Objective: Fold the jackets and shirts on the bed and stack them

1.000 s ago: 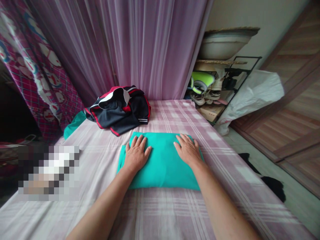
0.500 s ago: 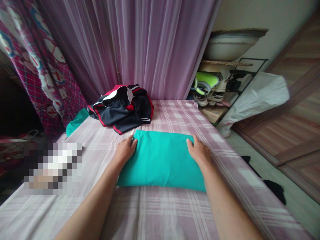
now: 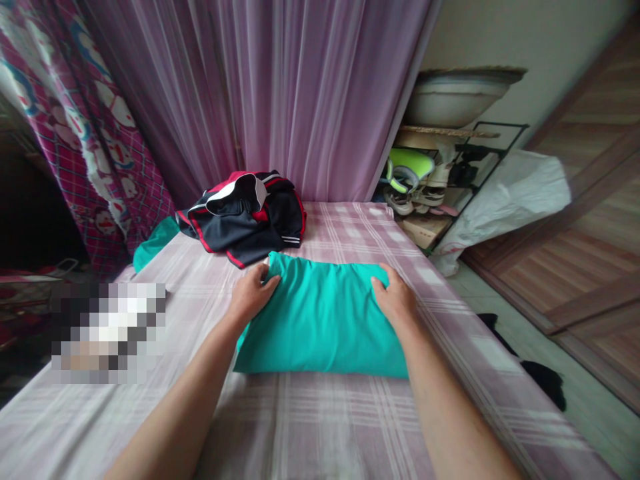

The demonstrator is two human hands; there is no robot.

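Grip: left hand (image 3: 250,293), right hand (image 3: 399,300) pinching folded teal cloth (image 3: 325,320) | cardboard box (image 3: 425,228): print too small to read

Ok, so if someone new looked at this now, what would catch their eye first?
Most likely the folded teal cloth front and center on the checked sheet, with the left hand and right hand at its sides, thumbs on top. Next, the dark garment with red and white trim, heaped behind it to the left. Then the lime-green item at upper right.
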